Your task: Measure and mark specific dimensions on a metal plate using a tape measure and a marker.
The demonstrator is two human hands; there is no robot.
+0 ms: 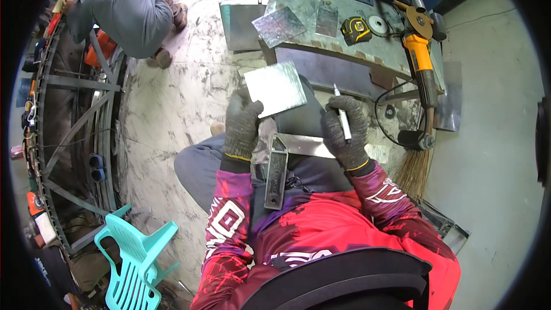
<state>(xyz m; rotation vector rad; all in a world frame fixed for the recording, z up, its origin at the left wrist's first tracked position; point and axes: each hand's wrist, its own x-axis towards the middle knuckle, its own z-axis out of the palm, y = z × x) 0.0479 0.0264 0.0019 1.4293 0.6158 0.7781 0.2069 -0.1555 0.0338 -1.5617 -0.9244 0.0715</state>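
Observation:
My left hand (241,120), in a dark knit glove, grips a shiny square metal plate (276,89) by its lower left edge, thumb on top. In my gloved right hand (348,129) a white marker (343,116) is held, its tip pointing up and away from me. Across my lap lies a try square (277,172), its thick handle toward my body and its blade running right beneath my right hand. Part of the blade is hidden by that hand.
Ahead, a metal bench (313,43) bears thin plates (279,26), a yellow-black tape measure (356,30) and a grinding disc (377,24). An orange angle grinder (422,57) rests at its right end, cord hanging. A turquoise chair (135,258) stands lower left; another person (129,8) crouches upper left.

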